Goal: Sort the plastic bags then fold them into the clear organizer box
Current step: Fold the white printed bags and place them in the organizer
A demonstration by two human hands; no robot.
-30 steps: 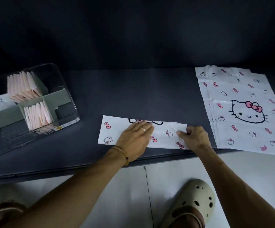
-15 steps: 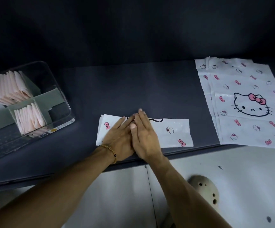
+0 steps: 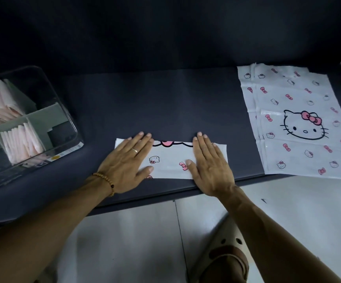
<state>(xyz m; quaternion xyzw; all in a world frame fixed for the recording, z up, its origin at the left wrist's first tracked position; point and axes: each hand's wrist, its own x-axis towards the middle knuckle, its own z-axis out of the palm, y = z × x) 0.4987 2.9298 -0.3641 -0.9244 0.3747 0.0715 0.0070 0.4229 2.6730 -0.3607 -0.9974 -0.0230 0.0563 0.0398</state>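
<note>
Now, table (image 3: 165, 103): the dark surface carries everything; it is the landmark for all places below, and its near edge runs just under both wrists.
Stack of flat bags (image 3: 300, 123): lies at the table's right end, unfolded, unmoved from half a second ago; its near right corner is cut off by the frame edge, and how many bags it holds cannot be counted.
Clear organizer box (image 3: 67, 121): sits at the table's left end, well apart from the hands; its left part is cut off.
Pink folded bags (image 3: 20, 144): stand on edge in the box's compartments, so part of the sorting looks done already.
Folded bag (image 3: 169, 160): the printed strip lies at the table's near edge, in the middle, in the same spot as before.
Left hand (image 3: 124, 162): flat, fingers straight, pressing the strip's left end; half a second ago it sat at the strip's left-centre, touching the right.
Right hand (image 3: 210, 166): flat, fingers straight, pressing the strip's right end; it has slid outward from the centre.
Meaning: the hands have spread apart, which reads as smoothing air out and setting the crease; another fold probably follows before boxing.
Hidden: the strip's two ends lie under the palms, and its layers cannot be told.
Ring (image 3: 135, 150): on a left finger.
</note>
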